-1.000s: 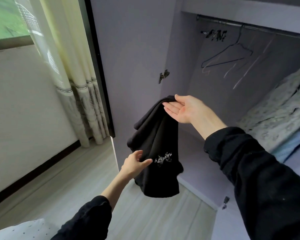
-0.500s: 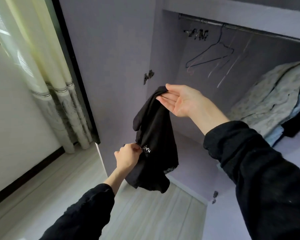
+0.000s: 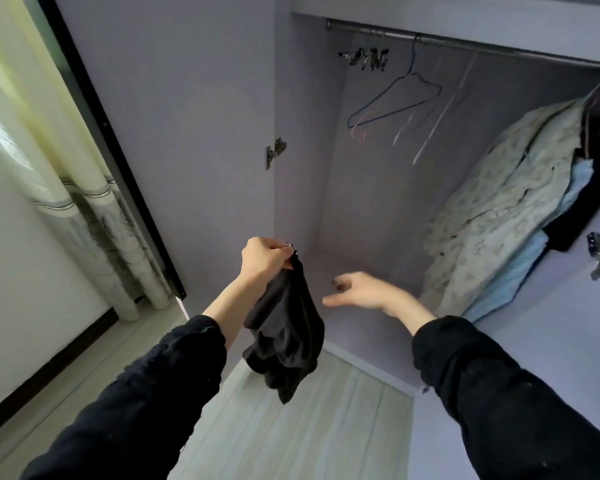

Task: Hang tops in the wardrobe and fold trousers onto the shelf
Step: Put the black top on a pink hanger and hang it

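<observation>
A black garment (image 3: 286, 336) hangs bunched from my left hand (image 3: 265, 258), which grips its top edge in front of the open lilac wardrobe (image 3: 371, 209). My right hand (image 3: 359, 292) is to the right of the garment, blurred, with fingers loosely spread and holding nothing. Above, a dark wire hanger (image 3: 395, 98) and a few pale empty hangers hang on the metal rail (image 3: 465, 43). Several tops (image 3: 506, 216), a pale patterned one, a light blue one and a black one, hang at the right end of the rail.
The wardrobe door (image 3: 174, 126) stands open on the left with a metal hinge (image 3: 274, 152). A cluster of clips (image 3: 368, 58) hangs at the rail's left end. Patterned curtains (image 3: 94, 216) and a white wall are further left. Pale wood floor (image 3: 309, 427) lies below.
My right hand let go of the black garment and dropped lower to the right. My left hand rose with the garment, which now hangs from it alone. The view shifted right.
</observation>
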